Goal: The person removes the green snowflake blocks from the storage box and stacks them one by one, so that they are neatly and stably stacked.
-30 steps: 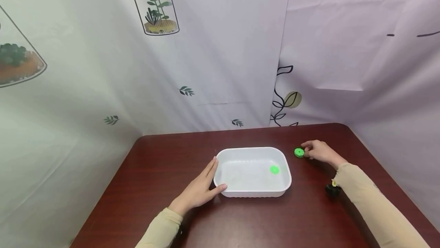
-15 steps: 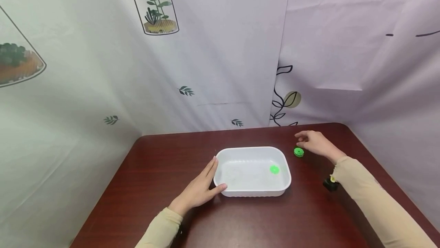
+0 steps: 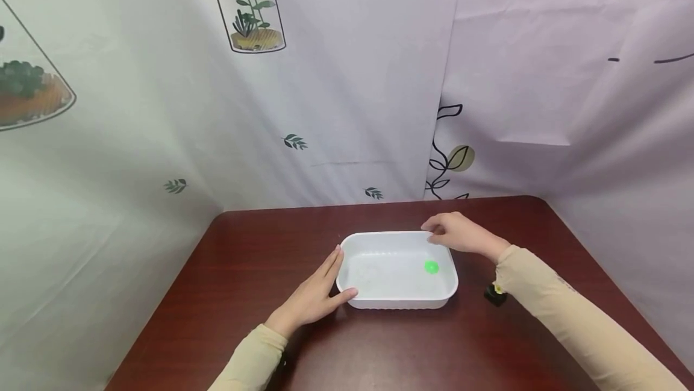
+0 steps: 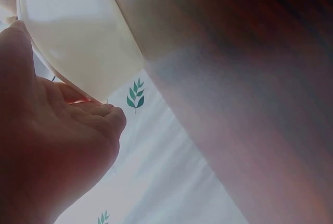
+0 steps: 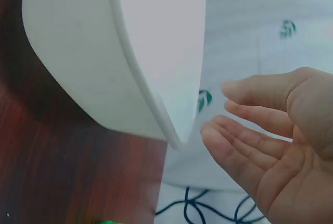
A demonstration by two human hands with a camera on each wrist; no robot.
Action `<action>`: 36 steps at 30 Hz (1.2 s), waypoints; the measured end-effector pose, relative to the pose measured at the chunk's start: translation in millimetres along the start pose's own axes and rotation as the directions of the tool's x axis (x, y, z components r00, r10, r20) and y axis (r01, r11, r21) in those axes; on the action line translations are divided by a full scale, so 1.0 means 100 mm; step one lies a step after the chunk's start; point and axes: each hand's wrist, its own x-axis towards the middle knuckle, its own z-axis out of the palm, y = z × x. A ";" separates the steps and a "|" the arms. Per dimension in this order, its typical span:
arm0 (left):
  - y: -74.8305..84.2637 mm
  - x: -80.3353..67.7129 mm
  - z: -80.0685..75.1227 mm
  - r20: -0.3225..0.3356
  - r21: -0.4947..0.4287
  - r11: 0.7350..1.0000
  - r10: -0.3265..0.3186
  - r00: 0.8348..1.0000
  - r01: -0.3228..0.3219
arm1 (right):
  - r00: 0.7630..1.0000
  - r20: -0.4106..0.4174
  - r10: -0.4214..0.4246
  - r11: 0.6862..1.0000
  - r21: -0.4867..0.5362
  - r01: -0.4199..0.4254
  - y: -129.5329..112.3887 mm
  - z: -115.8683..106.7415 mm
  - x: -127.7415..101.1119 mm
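Note:
A white plastic tub stands in the middle of a dark red table. One green disc lies inside it at the right. My left hand rests against the tub's left wall, fingers straight, thumb at the near corner. My right hand hovers at the tub's far right corner, and in the right wrist view its fingers are spread and hold nothing beside the tub rim. A sliver of a second green disc shows on the table there; the head view hides it.
Printed fabric sheets hang close behind the table and on both sides. A small black object sits under my right forearm. Bare tabletop lies to the left and in front of the tub.
My right hand let go of the green disc on the table and moved left to the tub's far right corner. The left hand and the tub stayed still.

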 end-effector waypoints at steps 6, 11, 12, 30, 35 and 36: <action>0.00 -0.04 0.02 0.007 -0.006 1.000 -0.011 1.000 0.011 | 0.994 0.106 -0.012 0.998 -0.065 0.019 -0.04 0.21 0.05; -0.01 -0.04 0.04 0.005 -0.008 1.000 0.003 1.000 -0.003 | 0.988 0.156 0.012 0.987 -0.162 0.013 -0.08 0.33 0.07; -0.01 -0.04 0.05 0.005 -0.008 1.000 0.004 1.000 -0.004 | 0.987 0.162 0.019 0.984 -0.179 0.011 -0.10 0.34 0.07; 0.02 0.02 0.00 0.008 0.000 1.000 0.002 1.000 -0.002 | 0.972 0.234 0.015 0.925 -0.373 0.075 -0.17 0.45 0.10; 0.02 0.02 0.00 0.003 0.000 1.000 0.000 1.000 0.000 | 0.969 0.243 0.036 0.924 -0.377 0.061 -0.18 0.46 0.11; 0.02 0.02 0.00 0.004 0.000 1.000 -0.001 1.000 0.001 | 0.968 0.249 0.038 0.925 -0.376 0.060 -0.18 0.45 0.11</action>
